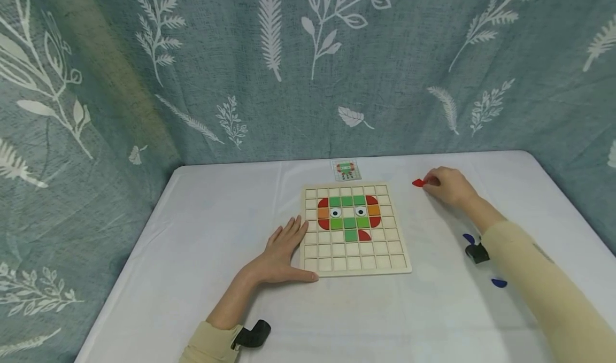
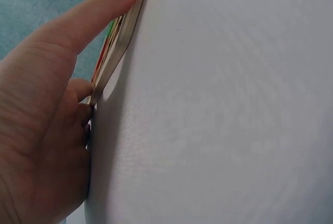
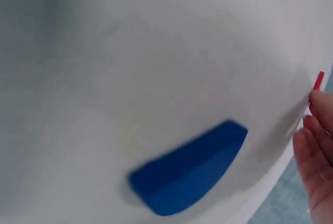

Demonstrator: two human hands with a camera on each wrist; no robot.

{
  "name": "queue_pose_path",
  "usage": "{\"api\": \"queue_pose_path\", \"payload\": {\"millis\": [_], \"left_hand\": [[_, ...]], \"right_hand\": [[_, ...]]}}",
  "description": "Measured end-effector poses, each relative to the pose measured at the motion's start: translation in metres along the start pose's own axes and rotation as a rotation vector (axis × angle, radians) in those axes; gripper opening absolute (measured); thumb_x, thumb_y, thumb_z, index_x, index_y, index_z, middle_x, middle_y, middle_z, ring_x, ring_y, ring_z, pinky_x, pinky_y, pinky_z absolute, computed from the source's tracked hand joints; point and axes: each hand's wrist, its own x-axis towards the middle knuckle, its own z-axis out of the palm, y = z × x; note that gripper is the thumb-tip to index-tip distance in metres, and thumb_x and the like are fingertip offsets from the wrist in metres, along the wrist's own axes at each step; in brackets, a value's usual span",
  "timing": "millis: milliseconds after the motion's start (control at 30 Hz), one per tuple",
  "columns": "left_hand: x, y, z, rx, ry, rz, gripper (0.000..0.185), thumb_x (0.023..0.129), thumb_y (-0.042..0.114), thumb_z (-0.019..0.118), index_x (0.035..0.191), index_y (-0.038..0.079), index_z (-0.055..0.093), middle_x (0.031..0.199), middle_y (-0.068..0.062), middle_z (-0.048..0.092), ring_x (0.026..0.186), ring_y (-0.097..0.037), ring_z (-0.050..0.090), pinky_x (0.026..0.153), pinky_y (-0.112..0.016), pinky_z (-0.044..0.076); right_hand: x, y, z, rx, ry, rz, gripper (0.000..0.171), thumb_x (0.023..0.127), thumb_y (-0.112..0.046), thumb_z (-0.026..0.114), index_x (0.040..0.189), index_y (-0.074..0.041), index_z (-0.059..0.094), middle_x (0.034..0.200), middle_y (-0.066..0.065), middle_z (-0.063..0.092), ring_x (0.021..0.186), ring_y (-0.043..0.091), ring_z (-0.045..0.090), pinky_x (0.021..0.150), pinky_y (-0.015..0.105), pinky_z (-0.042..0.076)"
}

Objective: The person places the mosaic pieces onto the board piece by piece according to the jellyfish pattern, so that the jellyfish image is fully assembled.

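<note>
A light wooden grid board [image 1: 332,250] lies on the white table, bearing red, green, orange and eye-printed pieces in a face-like pattern. My left hand [image 1: 281,253] rests at its lower left corner, fingers spread and straight, fingertips and thumb touching the edge; the left wrist view shows that thumb [image 2: 99,13] along the board's side. Beyond the board's right side my right hand [image 1: 449,185] pinches a small red piece [image 1: 417,183] between thumb and fingertips. In the right wrist view only a sliver of the red piece [image 3: 319,80] shows.
A small pattern card [image 1: 346,170] lies behind the board. Near the right forearm are two blue pieces, one curved blue piece [image 1: 499,283] in front and another blue piece [image 1: 469,238] by the black wrist camera [image 1: 477,253]. A patterned curtain [image 1: 298,112] hangs behind the table.
</note>
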Motion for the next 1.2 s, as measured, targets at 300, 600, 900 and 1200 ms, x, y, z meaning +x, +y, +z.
{"api": "queue_pose_path", "payload": {"millis": [300,600,900,1200], "left_hand": [[0.001,0.0,0.0,0.002,-0.001,-0.004,0.118,0.073,0.058,0.077,0.157,0.007,0.01,0.163,-0.01,-0.001,0.149,-0.022,-0.008,0.117,-0.048,-0.003],[0.0,0.001,0.0,-0.002,0.001,0.006,0.118,0.073,0.058,0.077,0.157,0.007,0.01,0.163,-0.009,-0.001,0.149,-0.022,-0.007,0.117,-0.048,-0.003],[0.0,0.001,0.0,-0.002,0.0,0.005,0.118,0.073,0.058,0.077,0.157,0.007,0.01,0.163,-0.01,-0.001,0.149,-0.022,-0.008,0.117,-0.048,-0.003],[-0.001,0.001,0.0,0.002,0.002,0.011,0.118,0.074,0.057,0.077,0.157,0.007,0.009,0.163,-0.01,-0.002,0.149,-0.022,-0.008,0.117,-0.048,-0.003]], "right_hand": [[-0.01,-0.015,0.006,0.144,0.007,-0.055,0.027,0.093,-0.005,0.064,0.117,0.006,0.062,0.112,0.024,0.063,0.101,0.037,0.059,0.085,0.051,0.049],[-0.006,-0.021,0.013,0.15,0.003,-0.093,0.03,0.09,-0.001,0.066,0.118,0.007,0.062,0.104,0.022,0.064,0.095,0.035,0.06,0.083,0.049,0.05],[-0.005,-0.021,0.017,0.177,-0.021,-0.116,0.031,0.091,-0.006,0.068,0.121,0.002,0.064,0.115,0.02,0.064,0.103,0.035,0.058,0.087,0.05,0.048],[-0.008,-0.05,0.026,0.327,0.018,-0.014,0.029,0.09,-0.017,0.071,0.115,-0.001,0.068,0.101,0.012,0.069,0.098,0.028,0.064,0.08,0.04,0.052]]}}
